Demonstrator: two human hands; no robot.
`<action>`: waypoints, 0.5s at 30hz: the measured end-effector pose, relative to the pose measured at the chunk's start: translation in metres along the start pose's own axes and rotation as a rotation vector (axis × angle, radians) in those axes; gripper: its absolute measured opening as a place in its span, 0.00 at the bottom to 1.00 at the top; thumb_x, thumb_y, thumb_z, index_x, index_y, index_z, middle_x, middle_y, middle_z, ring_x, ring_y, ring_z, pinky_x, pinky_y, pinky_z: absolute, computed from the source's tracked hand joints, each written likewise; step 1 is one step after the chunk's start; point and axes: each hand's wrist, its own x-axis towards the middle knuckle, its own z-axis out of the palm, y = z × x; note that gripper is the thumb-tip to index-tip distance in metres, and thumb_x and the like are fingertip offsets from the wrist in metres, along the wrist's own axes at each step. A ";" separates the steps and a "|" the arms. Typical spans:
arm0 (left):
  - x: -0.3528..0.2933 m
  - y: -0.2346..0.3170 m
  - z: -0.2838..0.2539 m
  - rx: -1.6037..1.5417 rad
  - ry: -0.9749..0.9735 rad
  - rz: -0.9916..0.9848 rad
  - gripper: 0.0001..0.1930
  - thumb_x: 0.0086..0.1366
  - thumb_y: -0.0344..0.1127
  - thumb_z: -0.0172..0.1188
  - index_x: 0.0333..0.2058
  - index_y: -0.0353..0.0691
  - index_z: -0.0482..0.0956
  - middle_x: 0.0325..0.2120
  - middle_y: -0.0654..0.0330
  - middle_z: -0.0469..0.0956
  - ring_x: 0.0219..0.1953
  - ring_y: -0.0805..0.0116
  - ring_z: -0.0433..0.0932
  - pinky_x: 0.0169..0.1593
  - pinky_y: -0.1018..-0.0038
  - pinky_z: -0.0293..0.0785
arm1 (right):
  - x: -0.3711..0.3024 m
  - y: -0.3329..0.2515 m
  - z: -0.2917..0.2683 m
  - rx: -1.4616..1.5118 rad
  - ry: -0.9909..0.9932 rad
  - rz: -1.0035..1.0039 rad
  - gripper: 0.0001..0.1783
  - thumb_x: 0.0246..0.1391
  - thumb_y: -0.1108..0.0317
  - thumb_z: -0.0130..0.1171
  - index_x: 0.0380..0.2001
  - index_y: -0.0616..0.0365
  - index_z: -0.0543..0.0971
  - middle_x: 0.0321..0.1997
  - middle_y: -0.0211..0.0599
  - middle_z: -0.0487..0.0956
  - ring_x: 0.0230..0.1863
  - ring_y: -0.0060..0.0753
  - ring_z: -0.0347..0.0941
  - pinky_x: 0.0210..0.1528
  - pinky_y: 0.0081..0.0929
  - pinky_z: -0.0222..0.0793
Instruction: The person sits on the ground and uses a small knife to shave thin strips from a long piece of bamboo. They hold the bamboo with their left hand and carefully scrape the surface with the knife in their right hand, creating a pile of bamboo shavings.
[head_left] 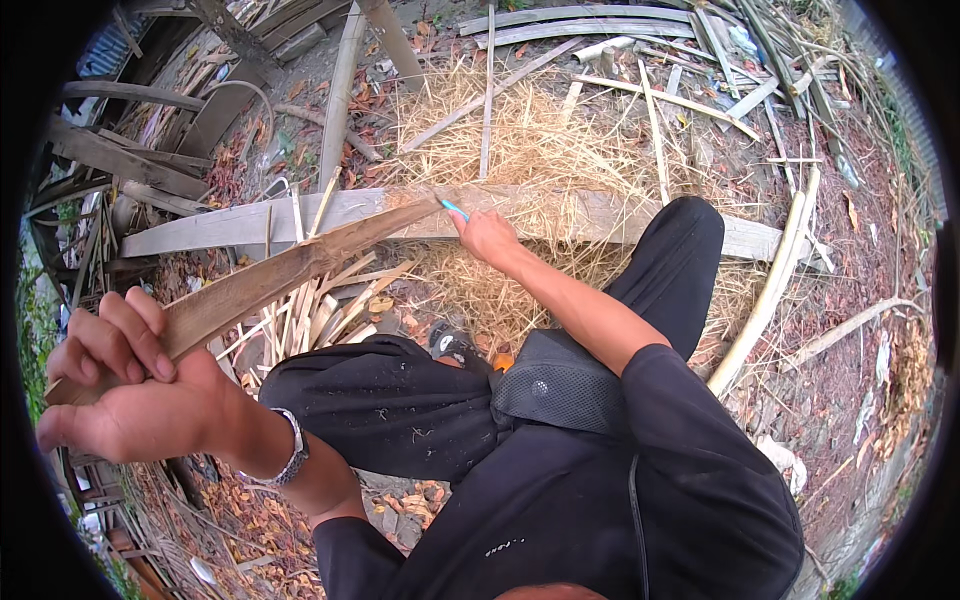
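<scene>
A long brown wooden slat (270, 280) runs slantwise from the lower left to the middle. My left hand (150, 385), with a watch on the wrist, grips its near end, fingers curled over the top edge. Beside the slat's far end, my right hand (488, 240) is closed around a thin teal pen-like object (454, 209), whose tip meets the slat there. What kind of object it is I cannot make out. Below that end, a long weathered plank (345, 208) lies crosswise in front of my knees, with straw-like shavings over its middle.
A heap of pale shavings (520, 120) spreads beyond the plank and under it. Cut strips (340, 310) lie beside my left leg. Long poles (770, 290) and battens (580, 28) lie to the right and far side. Stacked old timber (140, 165) stands at the left.
</scene>
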 end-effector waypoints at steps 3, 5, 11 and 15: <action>-0.001 -0.006 -0.009 -0.186 -0.106 -0.062 0.31 0.61 0.70 0.32 0.17 0.46 0.54 0.09 0.65 0.50 0.09 0.77 0.46 0.16 0.81 0.42 | 0.017 0.010 0.001 -0.082 -0.017 0.014 0.34 0.61 0.44 0.30 0.38 0.64 0.78 0.41 0.53 0.77 0.45 0.48 0.74 0.47 0.42 0.69; 0.007 -0.005 -0.031 -0.364 -0.291 -0.088 0.32 0.60 0.70 0.31 0.18 0.45 0.54 0.10 0.65 0.50 0.10 0.77 0.45 0.17 0.80 0.42 | 0.019 -0.002 -0.001 -0.048 -0.042 0.055 0.34 0.61 0.45 0.30 0.37 0.64 0.78 0.40 0.53 0.77 0.45 0.48 0.74 0.47 0.42 0.69; 0.011 -0.014 -0.037 -0.549 -0.496 -0.046 0.24 0.63 0.58 0.40 0.16 0.48 0.54 0.08 0.67 0.51 0.07 0.80 0.49 0.12 0.83 0.42 | 0.044 0.056 0.016 -0.174 0.007 -0.030 0.38 0.61 0.42 0.27 0.38 0.70 0.75 0.41 0.63 0.74 0.40 0.54 0.75 0.44 0.41 0.70; 0.024 -0.025 -0.042 -0.597 -0.595 -0.005 0.25 0.63 0.56 0.42 0.13 0.50 0.53 0.05 0.70 0.52 0.04 0.82 0.50 0.09 0.86 0.44 | 0.036 0.040 0.007 0.190 -0.065 0.146 0.40 0.61 0.42 0.27 0.30 0.71 0.76 0.29 0.57 0.76 0.28 0.50 0.74 0.38 0.42 0.71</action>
